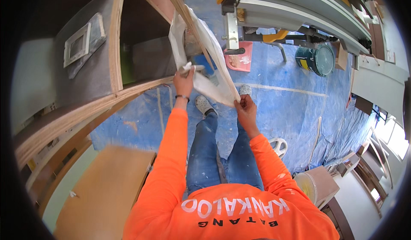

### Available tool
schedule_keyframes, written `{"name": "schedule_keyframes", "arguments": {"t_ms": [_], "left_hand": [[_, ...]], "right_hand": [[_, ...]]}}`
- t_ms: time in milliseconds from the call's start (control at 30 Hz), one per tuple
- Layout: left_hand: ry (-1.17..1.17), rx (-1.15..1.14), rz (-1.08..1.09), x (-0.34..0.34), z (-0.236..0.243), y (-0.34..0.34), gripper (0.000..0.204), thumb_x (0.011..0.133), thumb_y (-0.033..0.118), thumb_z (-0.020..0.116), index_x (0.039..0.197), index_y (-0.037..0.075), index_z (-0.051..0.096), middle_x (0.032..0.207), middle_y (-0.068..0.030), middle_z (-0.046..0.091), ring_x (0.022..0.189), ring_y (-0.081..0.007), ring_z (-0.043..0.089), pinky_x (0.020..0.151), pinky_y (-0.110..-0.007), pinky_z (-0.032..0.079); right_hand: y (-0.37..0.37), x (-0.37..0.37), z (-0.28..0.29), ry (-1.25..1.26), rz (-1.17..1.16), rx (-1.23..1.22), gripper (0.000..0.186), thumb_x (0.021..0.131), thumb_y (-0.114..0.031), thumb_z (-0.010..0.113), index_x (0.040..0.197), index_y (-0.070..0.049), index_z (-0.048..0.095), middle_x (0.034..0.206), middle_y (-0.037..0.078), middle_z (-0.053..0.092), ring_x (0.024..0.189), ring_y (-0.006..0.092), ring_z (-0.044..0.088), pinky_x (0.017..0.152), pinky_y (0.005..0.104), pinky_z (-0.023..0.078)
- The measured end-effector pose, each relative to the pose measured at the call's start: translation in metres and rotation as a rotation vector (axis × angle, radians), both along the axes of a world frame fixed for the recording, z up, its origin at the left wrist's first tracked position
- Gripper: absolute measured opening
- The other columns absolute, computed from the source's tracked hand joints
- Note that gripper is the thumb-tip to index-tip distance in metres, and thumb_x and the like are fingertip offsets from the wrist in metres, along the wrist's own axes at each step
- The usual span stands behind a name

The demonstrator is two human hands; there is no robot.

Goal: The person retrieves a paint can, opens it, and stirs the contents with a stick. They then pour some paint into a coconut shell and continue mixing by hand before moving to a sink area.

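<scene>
My left hand point(183, 84) is closed on a bunched end of a long white sheet or strip point(216, 90), at the edge of a plywood cabinet point(115, 47). My right hand point(245, 110) pinches the lower right corner of the same white material, fingertips together. The material forms a loose loop, rising along a long, thin wooden strip point(188, 19) that leans above it. The sheet's upper end lies partly behind that wooden strip, so I cannot tell how it is fixed.
A blue covering point(295, 103) lies on the floor under my feet. A metal machine frame point(278, 8) stands ahead right, near a pink dustpan point(237, 60) and green bucket point(314, 60). A tan board point(98, 188) lies lower left; boxes and boards point(342, 184) crowd the lower right.
</scene>
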State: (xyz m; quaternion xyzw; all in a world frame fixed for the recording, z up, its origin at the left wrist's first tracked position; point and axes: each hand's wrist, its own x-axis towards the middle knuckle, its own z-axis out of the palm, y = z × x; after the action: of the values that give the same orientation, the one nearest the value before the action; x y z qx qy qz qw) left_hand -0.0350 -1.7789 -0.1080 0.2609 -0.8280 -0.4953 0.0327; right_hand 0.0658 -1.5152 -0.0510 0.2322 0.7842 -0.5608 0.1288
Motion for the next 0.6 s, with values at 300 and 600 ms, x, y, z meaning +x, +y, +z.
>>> {"name": "schedule_keyframes", "arguments": {"t_ms": [300,600], "left_hand": [[0.136,-0.275,0.098,0.016,0.061,0.007,0.034,0.096,0.026,0.078,0.101,-0.008,0.077,0.096,-0.0213,0.079,0.084,-0.0324,0.076,0.079,-0.041,0.056],[0.112,-0.266,0.229,0.036,0.089,0.035,0.034,0.097,0.023,0.078,0.106,-0.009,0.077,0.102,-0.0203,0.080,0.090,-0.0280,0.077,0.082,-0.040,0.057]], "right_hand": [[-0.045,-0.061,0.062,0.276,0.070,-0.021,0.011,0.090,0.001,0.066,0.100,0.000,0.064,0.084,0.018,0.070,0.073,0.0278,0.069,0.065,0.0383,0.053],[-0.030,-0.080,0.067,0.245,0.020,-0.202,0.012,0.089,0.004,0.064,0.099,0.000,0.062,0.087,0.023,0.067,0.079,0.0399,0.070,0.069,0.0443,0.053]]}}
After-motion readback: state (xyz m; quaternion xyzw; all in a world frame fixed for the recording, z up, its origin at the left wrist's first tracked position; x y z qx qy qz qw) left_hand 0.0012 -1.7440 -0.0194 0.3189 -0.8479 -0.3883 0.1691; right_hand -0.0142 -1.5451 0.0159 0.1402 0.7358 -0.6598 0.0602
